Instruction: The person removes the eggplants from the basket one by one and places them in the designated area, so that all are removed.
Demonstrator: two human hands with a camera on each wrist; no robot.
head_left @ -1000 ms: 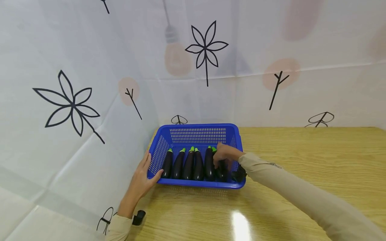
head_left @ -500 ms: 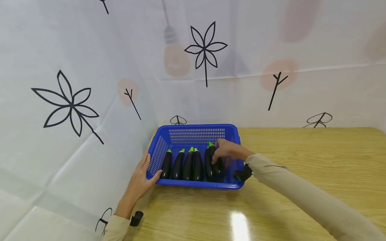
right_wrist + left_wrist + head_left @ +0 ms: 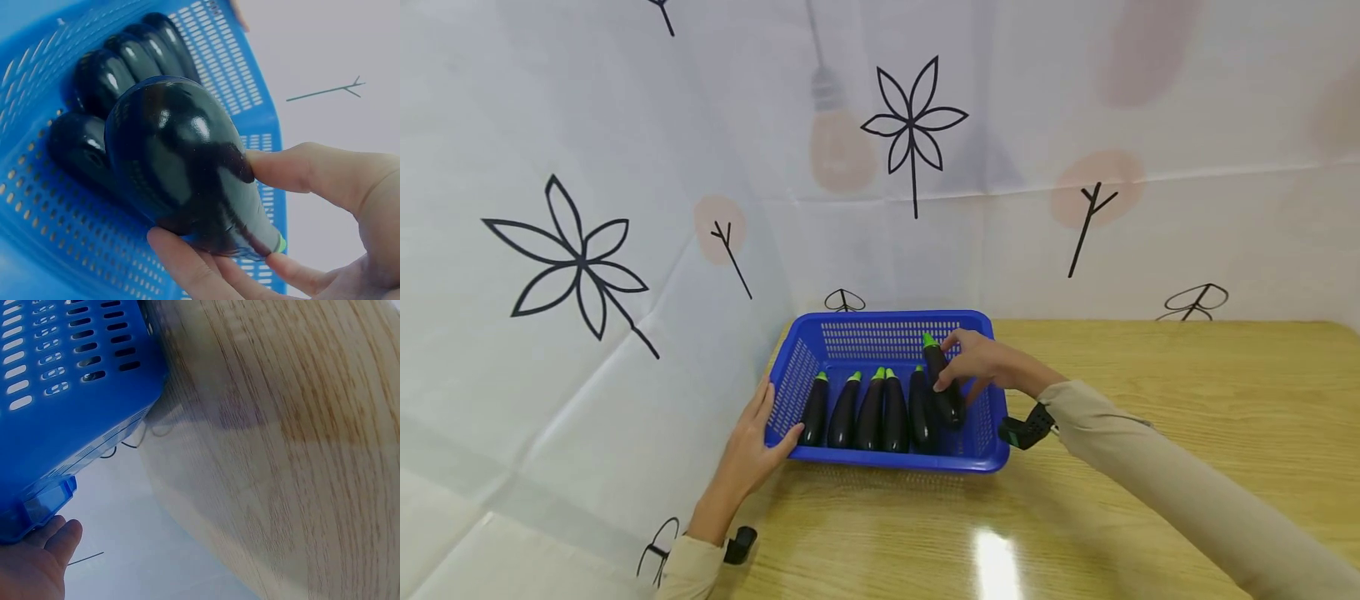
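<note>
Eggplant (image 3: pixel 175 156) pinched in the right hand (image 3: pixel 976 363) should rise clear of 5 others (image 3: pixel 870 414) toward 9 o'clock, while the left hand (image 3: pixel 751 446), fingers outstretched, steadies the basket (image 3: pixel 895 460).

The eggplants (image 3: pixel 895 412) are coloured a glossy purplish black, marked by white highlights, and are topped with bright green caps (image 3: pixel 881 372). The basket (image 3: pixel 887 458) is coloured deep blue (a lighter blue is shown in the right wrist view) and is patterned with rows of slots. The table (image 3: pixel 1150 400) is grained in yellow-brown. The pale grey-white cloth (image 3: pixel 1000 258) is printed with black-outlined flowers (image 3: pixel 911 123), black twigs (image 3: pixel 1087 221) and faint pinkish blotches (image 3: pixel 1123 171). The sleeves (image 3: pixel 1150 462) are coloured beige.
</note>
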